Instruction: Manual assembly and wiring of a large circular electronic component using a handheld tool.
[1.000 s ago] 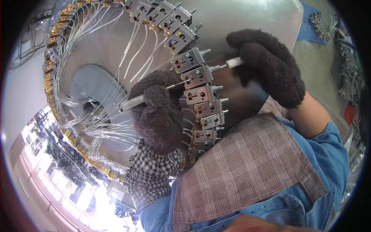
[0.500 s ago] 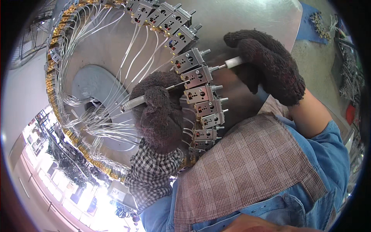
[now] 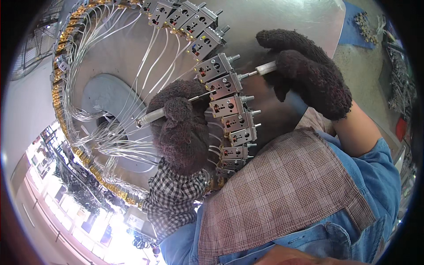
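Note:
My left hand [image 3: 182, 137], in a dark knitted glove, is closed around a slim screwdriver [image 3: 152, 117] with a silvery handle. Its thin blade reaches the face of a small boxy metal control unit [image 3: 223, 85]. On the unit's outer side, my right hand [image 3: 311, 81], gloved alike, grips a tool with a pale cylindrical handle [image 3: 266, 68]. That tool's narrow front end meets the unit's protruding shaft; the exact contact is too small to make out. Similar units [image 3: 226, 107] stand side by side above and below this one, each with a shaft pointing outward.
A large round metal turntable [image 3: 126, 57] carries brass-coloured fittings [image 3: 57, 95] along its rim. Bundles of white wires [image 3: 117, 148] run from its grey central disc [image 3: 95, 90] toward the units. A blue mat [image 3: 353, 28] with small metal parts lies at the far right.
Both hands keep hold of their tools at the same unit. My right hand has shifted slightly and its lower fingers have moved a little; the left hand has barely moved.

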A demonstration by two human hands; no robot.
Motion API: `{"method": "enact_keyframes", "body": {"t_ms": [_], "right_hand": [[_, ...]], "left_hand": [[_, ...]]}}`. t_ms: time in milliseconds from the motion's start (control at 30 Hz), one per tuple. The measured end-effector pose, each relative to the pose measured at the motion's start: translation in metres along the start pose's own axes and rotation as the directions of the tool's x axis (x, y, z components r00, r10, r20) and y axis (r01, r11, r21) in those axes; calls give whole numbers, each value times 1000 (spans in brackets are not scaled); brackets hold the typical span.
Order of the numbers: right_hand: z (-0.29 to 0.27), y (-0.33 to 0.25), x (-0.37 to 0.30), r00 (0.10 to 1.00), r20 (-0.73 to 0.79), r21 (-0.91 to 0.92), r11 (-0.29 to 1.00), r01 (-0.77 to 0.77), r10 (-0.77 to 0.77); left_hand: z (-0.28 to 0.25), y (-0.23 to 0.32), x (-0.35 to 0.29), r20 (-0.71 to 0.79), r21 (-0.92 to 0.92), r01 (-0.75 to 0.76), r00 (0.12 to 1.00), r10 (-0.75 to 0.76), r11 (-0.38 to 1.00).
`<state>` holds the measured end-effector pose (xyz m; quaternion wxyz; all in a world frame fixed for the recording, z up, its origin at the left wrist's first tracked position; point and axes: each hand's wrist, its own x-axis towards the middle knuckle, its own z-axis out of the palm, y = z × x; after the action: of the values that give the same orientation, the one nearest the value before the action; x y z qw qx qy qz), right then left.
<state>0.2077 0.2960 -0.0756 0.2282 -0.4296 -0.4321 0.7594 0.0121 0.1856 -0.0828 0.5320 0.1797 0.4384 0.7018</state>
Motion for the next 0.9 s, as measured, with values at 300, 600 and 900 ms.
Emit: {"method": "enact_keyframes", "body": {"t_ms": [300,600,900], "right_hand": [[-4,-2,3,998,60,-73,997,9,-5],[-1,-5,4,999,-4,-203,978,44,-46],[2,-3,4,994,-39,-43,993,-105,104]], "left_hand": [[-4,4,3,113,24,-17,993,14,1000],[-9,-2,-5,-173,-90,39,984,-54,995],[1,3,3,81,-96,-16,996,24,995]]}}
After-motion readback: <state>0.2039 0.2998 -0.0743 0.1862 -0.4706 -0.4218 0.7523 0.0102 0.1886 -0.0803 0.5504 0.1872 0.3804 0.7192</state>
